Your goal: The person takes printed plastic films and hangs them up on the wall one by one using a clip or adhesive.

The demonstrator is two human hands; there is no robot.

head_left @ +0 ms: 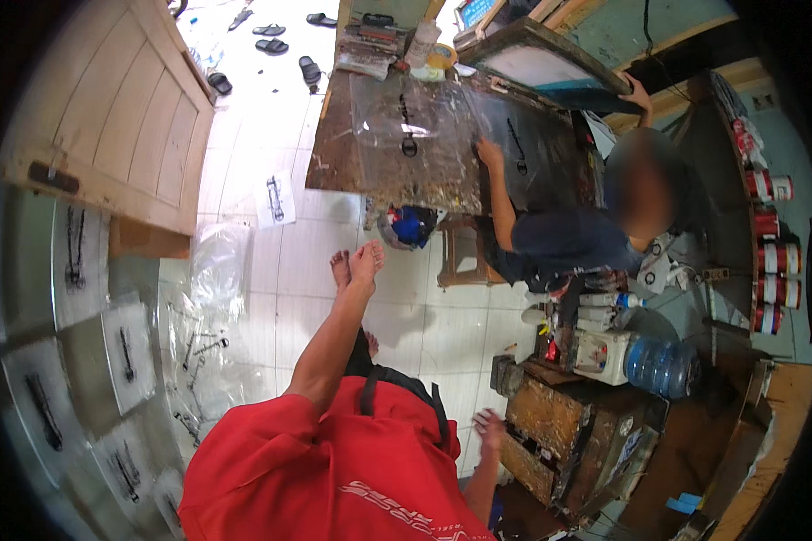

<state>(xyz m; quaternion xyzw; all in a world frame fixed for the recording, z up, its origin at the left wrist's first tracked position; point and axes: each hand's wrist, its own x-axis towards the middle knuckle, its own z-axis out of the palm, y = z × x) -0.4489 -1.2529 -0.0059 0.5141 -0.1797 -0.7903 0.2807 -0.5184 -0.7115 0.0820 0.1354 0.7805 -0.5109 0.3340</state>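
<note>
My left hand is stretched forward over the tiled floor, short of the worktable. Its fingers look loosely extended, with nothing visible in them. My right hand hangs low at my side, fingers apart and holding nothing, beside a worn wooden cabinet. On the worktable lies a clear plastic sheet with a black printed design. Another printed clear sheet lies under a co-worker's hand. The co-worker's other hand grips a raised framed screen.
Printed sheets line the left wall; more clear plastic covers the floor there. One printed sheet lies near the wooden door. A stool stands beside the table. Right are a water jug and shelved cans.
</note>
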